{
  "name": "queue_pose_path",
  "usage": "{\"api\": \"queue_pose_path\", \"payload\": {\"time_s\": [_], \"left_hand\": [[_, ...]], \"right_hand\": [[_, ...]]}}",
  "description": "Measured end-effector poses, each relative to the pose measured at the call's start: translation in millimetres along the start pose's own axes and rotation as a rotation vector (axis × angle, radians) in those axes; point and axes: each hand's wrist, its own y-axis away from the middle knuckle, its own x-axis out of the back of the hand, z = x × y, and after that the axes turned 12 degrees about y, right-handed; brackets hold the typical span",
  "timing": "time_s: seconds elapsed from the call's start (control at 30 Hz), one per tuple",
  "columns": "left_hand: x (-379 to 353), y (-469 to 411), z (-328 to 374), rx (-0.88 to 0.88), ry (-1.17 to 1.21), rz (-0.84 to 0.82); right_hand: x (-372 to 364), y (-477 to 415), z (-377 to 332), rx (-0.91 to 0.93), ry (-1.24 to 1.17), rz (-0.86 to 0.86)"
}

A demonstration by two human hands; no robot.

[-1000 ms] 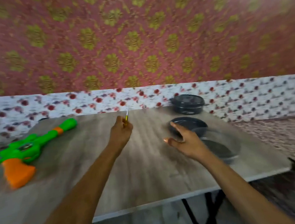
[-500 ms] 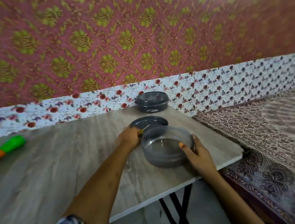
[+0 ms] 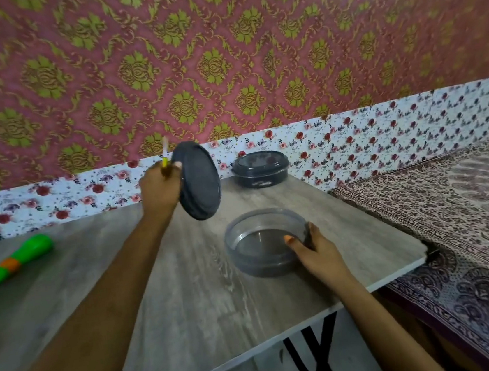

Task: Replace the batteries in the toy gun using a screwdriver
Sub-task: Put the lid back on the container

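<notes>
Lid up, open container near table's right edge.
Left hand (image 3: pixel 160 192) grips dark lid (image 3: pixel 198 180) plus screwdriver (image 3: pixel 165 156); right hand (image 3: pixel 320 250) clasps open container (image 3: pixel 263 244) rim. Toy gun (image 3: pixel 8 267) far left; mid-table (image 3: pixel 189 298) clear.

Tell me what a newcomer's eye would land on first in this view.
Probably the dark round lid, held tilted in the air by the left hand, which also grips a yellow-handled screwdriver. Below it, the right hand holds the rim of an open container on the table. The green toy gun lies far left.
</notes>
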Motion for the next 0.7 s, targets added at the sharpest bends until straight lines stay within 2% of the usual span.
{"api": "queue_pose_path", "payload": {"time_s": [0.07, 0.13, 0.23, 0.33, 0.47, 0.6, 0.7], "left_hand": [[21.2, 3.9, -4.9, 0.244, 0.356, 0.121], [39.2, 10.6, -14.8, 0.498, 0.603, 0.183], [50.9, 27.4, -38.2, 0.816, 0.697, 0.107], [48.5, 44.7, -59.2, 0.984, 0.774, 0.015], [38.1, 52.5, -72.6, 1.044, 0.735, -0.037], [26.1, 52.3, -68.2, 0.944, 0.488, -0.153], [14.0, 54.7, -57.7, 0.840, 0.423, -0.212]], "right_hand": [[-9.2, -0.3, -9.9, 0.008, -0.036, -0.020], [-19.6, 1.0, -17.4, 0.007, -0.071, -0.020], [-33.2, 4.3, -19.9, 0.009, -0.009, -0.013], [-35.2, 8.1, -21.7, 0.014, 0.001, -0.026], [-31.3, 11.0, -23.7, 0.029, -0.004, -0.026], [-32.3, 9.8, -25.1, 0.015, 0.004, -0.023], [-32.6, 9.3, -27.2, 0.001, 0.008, -0.021]]}}
